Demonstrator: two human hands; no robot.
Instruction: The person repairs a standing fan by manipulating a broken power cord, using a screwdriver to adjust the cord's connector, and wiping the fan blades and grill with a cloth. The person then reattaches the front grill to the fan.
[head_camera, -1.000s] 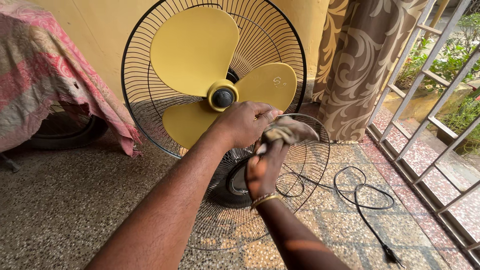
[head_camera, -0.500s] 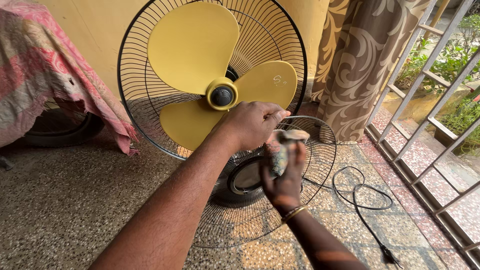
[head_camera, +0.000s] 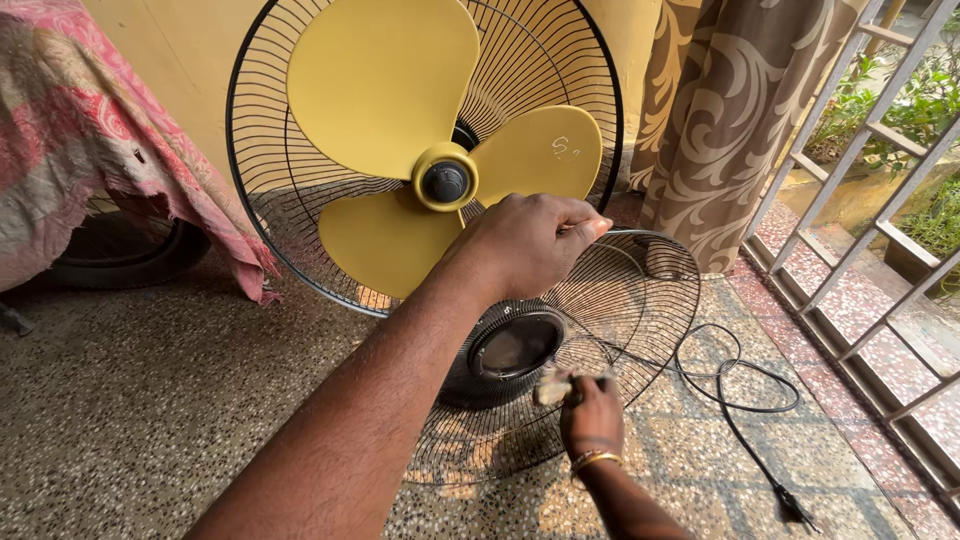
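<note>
A fan with three yellow blades (head_camera: 380, 90) and a black rear guard (head_camera: 270, 200) stands against the wall. In front of it a loose black wire grille (head_camera: 640, 300) with a round centre cap (head_camera: 515, 345) leans tilted over the floor. My left hand (head_camera: 530, 245) is shut on the grille's upper rim. Lower down, my right hand (head_camera: 592, 415), a gold bangle on its wrist, holds a small crumpled cloth (head_camera: 553, 388) pressed against the grille wires beside the centre cap.
A pink patterned cloth (head_camera: 90, 150) hangs at the left over a dark tyre (head_camera: 120, 255). A brown patterned curtain (head_camera: 740, 120) and metal window bars (head_camera: 860, 200) stand at the right. A black power cable (head_camera: 740, 380) with a plug (head_camera: 795, 508) lies on the speckled floor.
My right hand has dropped with the cloth from beside my left hand down to the lower part of the grille. My left hand keeps its grip on the rim.
</note>
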